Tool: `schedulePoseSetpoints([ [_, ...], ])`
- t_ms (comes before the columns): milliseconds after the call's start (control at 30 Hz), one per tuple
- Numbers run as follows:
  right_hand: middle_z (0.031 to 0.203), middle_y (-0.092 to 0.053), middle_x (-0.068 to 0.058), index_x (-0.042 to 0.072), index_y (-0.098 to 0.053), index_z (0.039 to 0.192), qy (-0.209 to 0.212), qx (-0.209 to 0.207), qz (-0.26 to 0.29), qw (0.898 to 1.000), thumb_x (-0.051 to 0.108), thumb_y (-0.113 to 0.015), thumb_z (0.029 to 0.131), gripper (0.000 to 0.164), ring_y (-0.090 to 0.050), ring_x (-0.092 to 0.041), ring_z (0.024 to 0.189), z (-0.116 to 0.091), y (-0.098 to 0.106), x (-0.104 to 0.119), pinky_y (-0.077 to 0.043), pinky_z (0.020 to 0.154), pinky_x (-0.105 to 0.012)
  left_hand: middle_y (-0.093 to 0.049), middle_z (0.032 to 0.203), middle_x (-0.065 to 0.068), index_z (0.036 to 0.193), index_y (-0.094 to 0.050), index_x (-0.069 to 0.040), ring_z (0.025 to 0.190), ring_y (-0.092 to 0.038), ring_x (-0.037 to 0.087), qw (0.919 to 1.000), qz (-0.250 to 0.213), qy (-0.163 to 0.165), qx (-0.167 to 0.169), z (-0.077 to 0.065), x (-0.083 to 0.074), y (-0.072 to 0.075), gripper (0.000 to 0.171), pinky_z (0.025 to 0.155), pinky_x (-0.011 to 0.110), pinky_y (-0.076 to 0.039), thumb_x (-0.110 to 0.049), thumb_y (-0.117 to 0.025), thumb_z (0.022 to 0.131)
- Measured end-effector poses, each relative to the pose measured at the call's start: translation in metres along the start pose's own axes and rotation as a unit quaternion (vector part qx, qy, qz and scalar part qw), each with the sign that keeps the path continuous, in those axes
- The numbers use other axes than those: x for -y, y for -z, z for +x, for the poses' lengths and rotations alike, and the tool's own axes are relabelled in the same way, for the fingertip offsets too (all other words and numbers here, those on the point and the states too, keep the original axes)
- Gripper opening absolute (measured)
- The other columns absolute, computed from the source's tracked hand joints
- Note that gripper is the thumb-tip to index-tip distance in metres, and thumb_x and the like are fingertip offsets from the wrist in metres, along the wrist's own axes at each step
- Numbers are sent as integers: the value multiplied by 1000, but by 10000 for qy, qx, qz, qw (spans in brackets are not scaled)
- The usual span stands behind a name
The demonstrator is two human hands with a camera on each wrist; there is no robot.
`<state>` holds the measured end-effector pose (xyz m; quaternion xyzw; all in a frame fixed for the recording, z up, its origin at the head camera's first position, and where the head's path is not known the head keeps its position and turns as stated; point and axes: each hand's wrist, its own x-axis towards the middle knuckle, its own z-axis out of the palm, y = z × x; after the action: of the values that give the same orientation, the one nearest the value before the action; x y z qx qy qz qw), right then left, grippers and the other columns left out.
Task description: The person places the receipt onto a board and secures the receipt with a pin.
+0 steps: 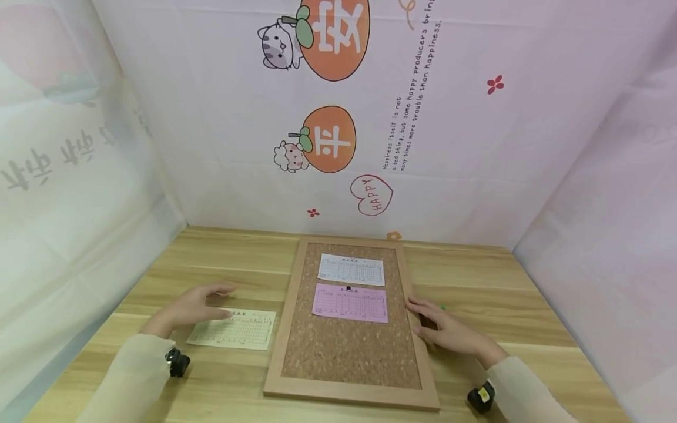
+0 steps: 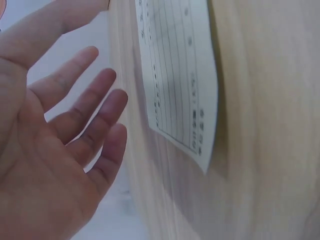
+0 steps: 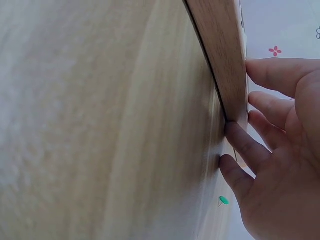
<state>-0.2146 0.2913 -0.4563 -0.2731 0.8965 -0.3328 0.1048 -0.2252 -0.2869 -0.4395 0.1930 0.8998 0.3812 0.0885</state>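
Note:
A wood-framed cork board (image 1: 351, 352) lies on the table. On it are a pale blue printed form (image 1: 351, 271) and, just below, a pink printed form (image 1: 350, 305) with a black pushpin (image 1: 348, 288) at its top edge. My left hand (image 1: 193, 304) is over the upper left part of a pale yellow form (image 1: 238, 330), left of the board; its fingers are spread and loosely bent, holding nothing. The fingertips of my right hand (image 1: 452, 332) touch the board's right frame edge. Beside those fingers is a green pushpin (image 3: 223, 200) on the table.
The wooden table (image 1: 497, 294) is bounded by a printed white cloth (image 1: 449, 194) at the back. More pale cloth hangs at the left and right. Each wrist wears a small black camera, one of them the left wrist camera (image 1: 177, 362).

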Motion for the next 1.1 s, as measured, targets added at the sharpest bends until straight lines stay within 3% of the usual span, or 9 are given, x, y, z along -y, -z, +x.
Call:
schedulePoseSetpoints([
  [267, 161, -22, -22, 2, -36, 154, 5, 42, 156, 9999, 26, -58, 103, 60, -19, -49, 144, -1, 0, 1, -26, 107, -70, -52, 138, 32, 136, -50, 14, 129, -44, 53, 9995, 121, 185, 207, -6, 3, 6, 66, 105, 63, -36, -17, -80, 86],
  [533, 161, -21, -22, 3, -35, 155, -51, 68, 145, 9999, 28, -58, 103, 62, -18, -49, 145, 0, -1, -2, -25, 107, -71, -53, 134, 34, 132, -51, 17, 122, -49, 53, 9985, 298, 341, 310, -12, 7, 12, 68, 101, 60, -42, -19, -83, 83],
  [867, 162, -20, -20, 3, -34, 155, -69, 94, 225, 9997, 29, -57, 104, 62, -18, -47, 145, 1, -2, -4, -25, 108, -70, -59, 122, 22, 124, -56, 11, 112, -54, 42, 9970, 174, 686, 300, -14, 11, 13, 60, 97, 58, -45, -17, -85, 80],
  [1100, 163, -20, -20, 3, -34, 155, -94, 77, 246, 9996, 30, -57, 104, 62, -17, -47, 146, 0, -3, -5, -24, 108, -70, -56, 109, 13, 117, -59, 8, 100, -50, 29, 9966, 112, 733, 354, -14, 13, 14, 50, 89, 48, -46, -16, -84, 81],
])
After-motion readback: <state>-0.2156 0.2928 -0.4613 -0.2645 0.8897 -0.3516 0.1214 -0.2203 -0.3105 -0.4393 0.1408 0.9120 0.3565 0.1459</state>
